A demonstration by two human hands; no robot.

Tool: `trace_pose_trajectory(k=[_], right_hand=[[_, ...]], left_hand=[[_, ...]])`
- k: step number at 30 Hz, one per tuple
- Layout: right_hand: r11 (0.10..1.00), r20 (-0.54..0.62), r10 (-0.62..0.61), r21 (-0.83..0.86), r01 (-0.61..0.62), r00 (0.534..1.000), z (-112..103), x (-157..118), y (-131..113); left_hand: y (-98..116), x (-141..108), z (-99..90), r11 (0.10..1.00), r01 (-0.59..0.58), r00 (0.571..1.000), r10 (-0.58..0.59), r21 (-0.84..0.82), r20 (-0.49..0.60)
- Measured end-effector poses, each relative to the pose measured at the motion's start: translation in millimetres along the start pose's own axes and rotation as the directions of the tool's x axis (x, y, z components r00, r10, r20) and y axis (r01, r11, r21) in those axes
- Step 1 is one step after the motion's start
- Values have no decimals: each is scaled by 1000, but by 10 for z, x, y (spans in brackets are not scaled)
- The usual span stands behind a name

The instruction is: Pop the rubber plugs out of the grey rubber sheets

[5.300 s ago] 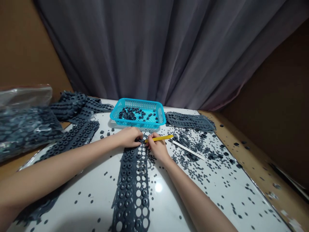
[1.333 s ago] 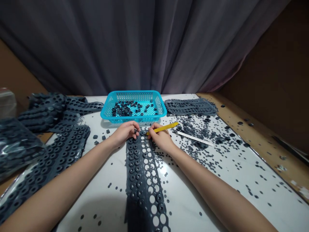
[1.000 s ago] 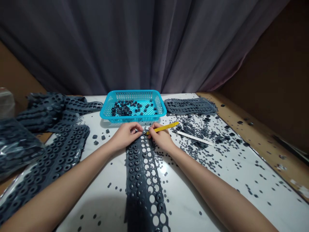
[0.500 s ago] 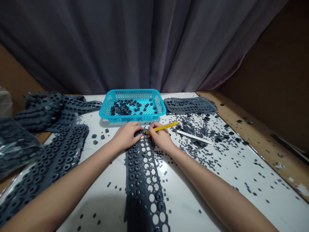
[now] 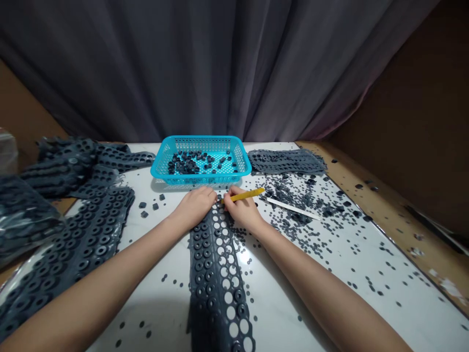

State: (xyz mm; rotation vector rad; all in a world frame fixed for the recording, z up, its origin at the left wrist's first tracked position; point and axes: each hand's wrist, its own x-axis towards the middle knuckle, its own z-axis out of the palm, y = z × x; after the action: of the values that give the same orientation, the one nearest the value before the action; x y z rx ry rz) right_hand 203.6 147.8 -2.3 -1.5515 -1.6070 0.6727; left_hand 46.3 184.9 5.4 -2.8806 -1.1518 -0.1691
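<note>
Item, one dark rubbery strip (image 5: 215, 264), ringed and holed: it lay lengthwise on the white tabletop (image 5: 154, 303), its near end running out of view toward me, its far end between my two hands. Its left columns bore thick rings; its right columns were mostly open holes, a few rings remaining near the bottom.

Item, my left hand (image 5: 198, 203): back upward, fingers curled over the strip's far left corner; whether they pinched anything beneath, I could not tell.

Item, my right hand (image 5: 242, 208): closed around a slim yellow tool (image 5: 246, 194), just beside the strip's far right edge. The tool's tip pointed left, at my left fingertips; its butt stuck out to the right.

Item, one blue basket (image 5: 201, 179), beyond both hands, with small black pieces (image 5: 183, 166) inside.

Item, one white stick (image 5: 293, 209), to the right of my right hand, amid scattered dark discs (image 5: 300, 198).

Item, one flat perforated sheet (image 5: 287, 161), right of the basket.

Item, left side: a second ringed strip (image 5: 82, 242), a heap of dark sheeting (image 5: 66, 164), and a clear bag (image 5: 25, 220) of dark material.
</note>
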Motion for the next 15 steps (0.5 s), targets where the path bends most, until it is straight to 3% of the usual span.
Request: trace_pose_trajectory(k=[15], right_hand=[[1000, 16, 16, 16, -16, 1000, -13, 3, 13]], left_hand=[[-106, -32, 142, 885, 68, 988, -122, -462, -89]])
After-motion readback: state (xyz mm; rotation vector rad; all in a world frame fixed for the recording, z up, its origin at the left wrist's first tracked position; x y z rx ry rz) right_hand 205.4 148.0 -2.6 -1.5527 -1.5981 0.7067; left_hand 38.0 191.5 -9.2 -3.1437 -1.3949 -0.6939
